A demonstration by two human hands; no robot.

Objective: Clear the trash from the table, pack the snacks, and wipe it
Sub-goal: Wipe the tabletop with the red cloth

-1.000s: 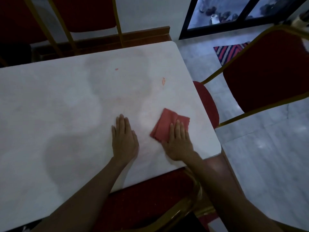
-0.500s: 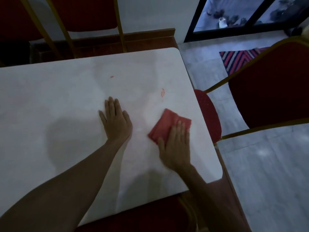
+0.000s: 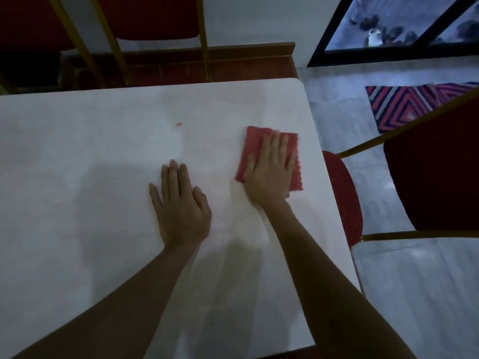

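Two flat hands on white table, right hand fingers spread atop red cloth, left hand pressing bare tabletop, fingers close together, holding nothing

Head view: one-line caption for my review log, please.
Right hand presses a red cloth flat on the white table; left hand rests beside it.

To your right a red chair with a gold frame stands on the pale floor. Far right lies a striped rug; more red chairs stand at the far side.
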